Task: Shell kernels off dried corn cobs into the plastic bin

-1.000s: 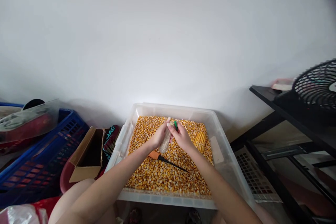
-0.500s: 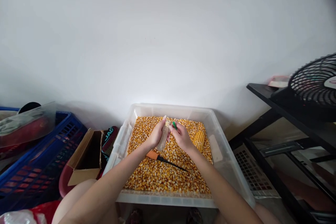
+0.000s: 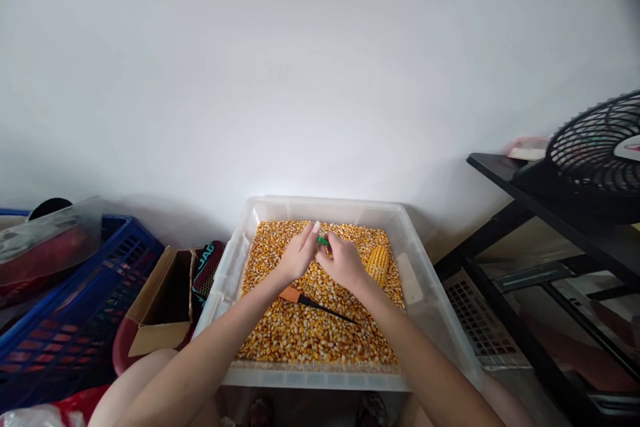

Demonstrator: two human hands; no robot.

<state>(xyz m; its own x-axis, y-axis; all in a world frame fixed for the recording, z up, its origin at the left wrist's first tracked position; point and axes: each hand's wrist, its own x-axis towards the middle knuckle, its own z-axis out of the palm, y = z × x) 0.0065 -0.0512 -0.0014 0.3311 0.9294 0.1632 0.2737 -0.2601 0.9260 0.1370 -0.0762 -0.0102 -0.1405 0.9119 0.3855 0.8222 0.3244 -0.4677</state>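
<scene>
A clear plastic tub (image 3: 425, 293) holds a deep layer of loose yellow corn kernels (image 3: 305, 333). My left hand (image 3: 296, 256) and my right hand (image 3: 341, 261) meet over the far part of the kernels. A small green tool (image 3: 323, 240) shows between their fingertips, held by my right hand. The pale stripped cob is hidden inside my left hand. A whole yellow corn cob (image 3: 377, 263) lies just right of my right hand. An awl with an orange handle (image 3: 290, 294) and dark spike lies on the kernels below my hands.
A blue crate (image 3: 70, 320) and an open cardboard box (image 3: 163, 303) stand left of the tub. A black shelf (image 3: 555, 227) with a black fan (image 3: 597, 157) stands at the right. A white wall rises behind.
The pale cob stood visible between my hands before; now my hands have lowered and closed together, and it is hidden. The view has tilted slightly.
</scene>
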